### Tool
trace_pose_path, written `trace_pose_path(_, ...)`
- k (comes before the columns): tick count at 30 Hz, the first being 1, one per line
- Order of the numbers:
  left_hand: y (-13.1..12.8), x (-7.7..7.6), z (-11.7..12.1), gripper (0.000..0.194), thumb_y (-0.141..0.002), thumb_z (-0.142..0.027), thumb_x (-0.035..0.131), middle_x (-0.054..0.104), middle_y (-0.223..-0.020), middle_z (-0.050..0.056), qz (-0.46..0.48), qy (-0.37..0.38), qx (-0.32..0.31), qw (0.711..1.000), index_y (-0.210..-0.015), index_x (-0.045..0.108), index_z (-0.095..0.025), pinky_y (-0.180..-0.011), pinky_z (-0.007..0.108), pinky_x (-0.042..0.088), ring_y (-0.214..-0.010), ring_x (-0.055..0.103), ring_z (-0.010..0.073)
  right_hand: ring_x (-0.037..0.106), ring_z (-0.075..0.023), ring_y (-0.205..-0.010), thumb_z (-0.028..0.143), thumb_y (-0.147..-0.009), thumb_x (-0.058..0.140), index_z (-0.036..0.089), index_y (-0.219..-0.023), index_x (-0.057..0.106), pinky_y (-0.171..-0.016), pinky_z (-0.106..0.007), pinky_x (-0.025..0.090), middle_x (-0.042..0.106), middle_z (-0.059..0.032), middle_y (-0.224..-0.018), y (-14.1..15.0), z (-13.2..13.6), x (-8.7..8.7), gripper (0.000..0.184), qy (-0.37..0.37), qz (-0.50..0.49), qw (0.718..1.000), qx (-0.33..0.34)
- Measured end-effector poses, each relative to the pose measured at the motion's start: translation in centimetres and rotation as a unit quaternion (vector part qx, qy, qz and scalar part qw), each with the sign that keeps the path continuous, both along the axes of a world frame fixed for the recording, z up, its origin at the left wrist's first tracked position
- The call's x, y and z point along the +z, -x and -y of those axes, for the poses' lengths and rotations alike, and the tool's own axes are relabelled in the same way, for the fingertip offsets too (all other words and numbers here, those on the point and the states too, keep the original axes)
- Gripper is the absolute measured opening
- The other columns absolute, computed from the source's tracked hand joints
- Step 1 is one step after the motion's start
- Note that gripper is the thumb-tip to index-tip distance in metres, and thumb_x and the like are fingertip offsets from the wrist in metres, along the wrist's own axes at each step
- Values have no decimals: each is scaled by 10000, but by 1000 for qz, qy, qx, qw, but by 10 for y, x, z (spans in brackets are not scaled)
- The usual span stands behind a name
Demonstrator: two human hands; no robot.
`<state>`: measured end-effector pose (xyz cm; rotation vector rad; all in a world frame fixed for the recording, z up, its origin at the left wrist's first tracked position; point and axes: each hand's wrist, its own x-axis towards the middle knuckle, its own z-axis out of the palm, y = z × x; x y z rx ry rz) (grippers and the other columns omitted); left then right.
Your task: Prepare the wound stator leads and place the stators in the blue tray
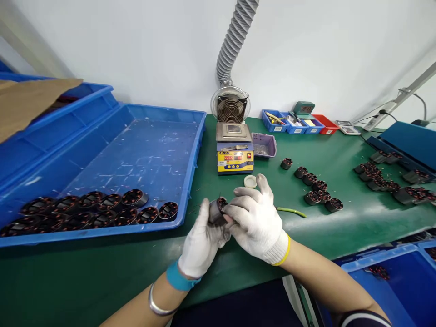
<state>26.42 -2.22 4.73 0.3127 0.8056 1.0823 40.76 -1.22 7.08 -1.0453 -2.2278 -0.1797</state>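
Note:
My left hand [200, 247], in a white glove with a blue wrist strap, is closed around a dark motor stator [215, 212] with copper windings. The stator is tilted, its open end towards my right hand [257, 227]. That hand, in a white knitted glove, has its fingers bent and pressed on the stator's wound end. Whether a wire is pinched there is hidden by the fingers. Just beyond the hands lies a small round white lid or dish [250, 181]. From behind the right hand sticks out a thin yellow-green handle [291, 211], its other end hidden.
A blue tray [195, 159] at left holds several stators along its near side. Ahead stands a solder pot [235, 154] under an extraction hose [235, 38], beside a purple bin [269, 145]. More stators [319, 185] stand on the right. Blue crates [391, 277] sit lower right.

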Motion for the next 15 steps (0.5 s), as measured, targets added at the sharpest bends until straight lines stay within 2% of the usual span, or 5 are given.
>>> trace_pose_path(4, 6, 3, 1, 225, -932, -403, 526, 643, -727, -24, 43, 35, 9, 998, -875, 638, -216, -407, 176, 451, -522, 552, 89, 586, -209, -1118, 315, -866, 564, 247, -998, 657, -1181, -550, 77, 725, 5, -984, 0, -1, 1, 175, -4, 14, 1000, 14)
trace_pose_path(7, 6, 11, 0, 253, -962, -380, 450, 620, -694, -42, 35, 60, 17, 997, -831, 625, -251, -403, 188, 482, -517, 533, 98, 579, -206, -1125, 339, -876, 539, 238, -1001, 657, -1170, -555, 76, 729, 8, -982, 1, -3, 3, 199, 2, 25, 999, 20)
trace_pose_path(11, 3, 24, 2, 262, -967, -335, 412, 614, -718, -37, 29, 82, 26, 996, -793, 596, -268, -601, 192, 592, -615, 586, 103, 586, -209, -1108, 350, -914, 484, 242, -983, 667, -1136, -556, 146, 736, -5, -965, 6, -6, 10, 223, 21, 28, 999, 3)
trace_pose_path(15, 9, 24, 3, 206, -933, -250, 419, 631, -794, -30, 16, 50, 25, 998, -808, 581, -274, -717, 195, 597, -741, 629, 101, 614, -240, -1025, 326, -894, 510, 209, -905, 684, -1057, -564, 266, 718, -53, -958, 10, -10, 23, 210, 55, 51, 997, -10)
